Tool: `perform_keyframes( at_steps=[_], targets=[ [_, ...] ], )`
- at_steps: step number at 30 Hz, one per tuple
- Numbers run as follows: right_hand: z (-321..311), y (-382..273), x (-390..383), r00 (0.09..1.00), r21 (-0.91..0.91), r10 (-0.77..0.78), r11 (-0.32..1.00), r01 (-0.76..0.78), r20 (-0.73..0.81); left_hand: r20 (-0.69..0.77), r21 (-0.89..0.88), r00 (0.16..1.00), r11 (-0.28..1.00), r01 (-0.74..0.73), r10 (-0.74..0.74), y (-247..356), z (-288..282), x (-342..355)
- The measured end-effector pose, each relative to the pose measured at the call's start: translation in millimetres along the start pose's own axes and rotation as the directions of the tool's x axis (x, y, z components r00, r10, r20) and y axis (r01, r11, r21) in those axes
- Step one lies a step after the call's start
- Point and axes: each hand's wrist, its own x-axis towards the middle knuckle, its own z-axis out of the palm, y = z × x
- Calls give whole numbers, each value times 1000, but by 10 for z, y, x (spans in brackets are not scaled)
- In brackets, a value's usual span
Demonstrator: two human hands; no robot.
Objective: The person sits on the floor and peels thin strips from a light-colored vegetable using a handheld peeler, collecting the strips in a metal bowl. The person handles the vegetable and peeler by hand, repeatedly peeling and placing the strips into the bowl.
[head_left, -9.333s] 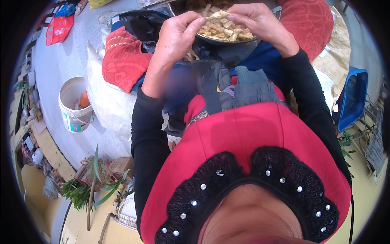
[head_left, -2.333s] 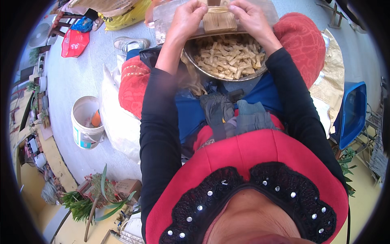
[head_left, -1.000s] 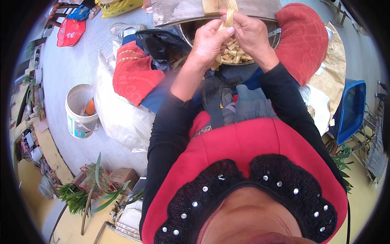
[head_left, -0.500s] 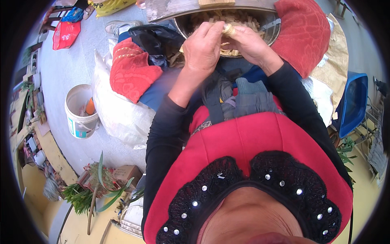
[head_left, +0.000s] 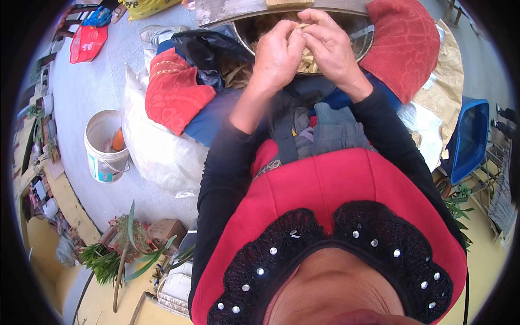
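My left hand (head_left: 277,57) and my right hand (head_left: 333,54) meet above a metal basin (head_left: 364,39). Their fingertips pinch a small pale yellowish piece (head_left: 301,25); most of it is hidden by the fingers, and its kind does not show clearly. Inside the basin lie many pale, flat curled strips (head_left: 309,65), partly covered by my hands. A wooden board (head_left: 225,12) crosses the basin's far side, with a small wood block (head_left: 288,3) on it. Left of the basin, a black plastic bag (head_left: 200,47) lies open beside more pale strips (head_left: 236,75).
Red cloths (head_left: 169,92) (head_left: 406,51) cover both my knees. To the left are a white sack (head_left: 157,157) and a white bucket (head_left: 105,162) with an orange object inside. A blue tub (head_left: 468,141) and brown paper sheet (head_left: 452,70) are at the right. Potted plants (head_left: 105,262) stand lower left.
The coiled pale piece that showed between my fingers is now mostly hidden. My right hand has turned, its fingers raised and bent toward the left fingertips.
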Motion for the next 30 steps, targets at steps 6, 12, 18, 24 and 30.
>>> perform_keyframes(
  at_steps=[6, 12, 18, 24, 30],
  targets=[
    [-75, -220, 154, 988, 200, 126, 974, -105, -94, 293, -640, 884, 612, 465, -366, 12, -83, -105],
    [-26, 141, 97, 920, 788, 387, 546, -284, 63, 105, -98, 993, 993, 70, -60, -7, -139, -421],
    [-367, 26, 224, 926, 413, 303, 831, -373, 226, 46, 589, 911, 725, -356, 410, 17, -261, -324],
    [-445, 142, 132, 800, -25, 303, 940, -340, 518, 98, 569, 905, 723, -392, 414, -45, -295, -279],
    [-505, 149, 62, 878, -149, -89, 973, 179, 470, 271, -1, 959, 996, 89, -85, -164, -499, -284]
  ],
)
